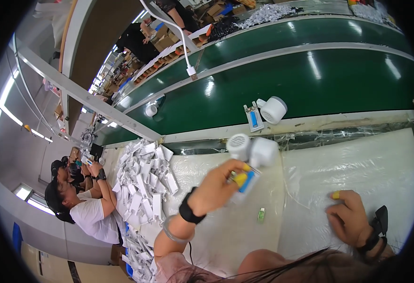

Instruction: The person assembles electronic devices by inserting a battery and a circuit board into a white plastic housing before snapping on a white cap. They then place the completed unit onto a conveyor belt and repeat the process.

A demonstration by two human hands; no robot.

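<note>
My left hand, with yellow tips on its fingers, is closed on a small white plastic casing with a blue battery-like cylinder in it. Just beyond it are a white round part with a slotted grille and a smooth white cup-shaped part. Whether these join the casing I cannot tell. My right hand rests on the film-covered table, fingers loosely bent and apart, with nothing in them. Between the hands lies a small green circuit board with a metal plug end.
A large pile of white plastic casings lies to the left. Past the table runs a green conveyor belt, bearing another casing with a blue cylinder and a white round head. A white cable hangs overhead. Co-workers sit at left.
</note>
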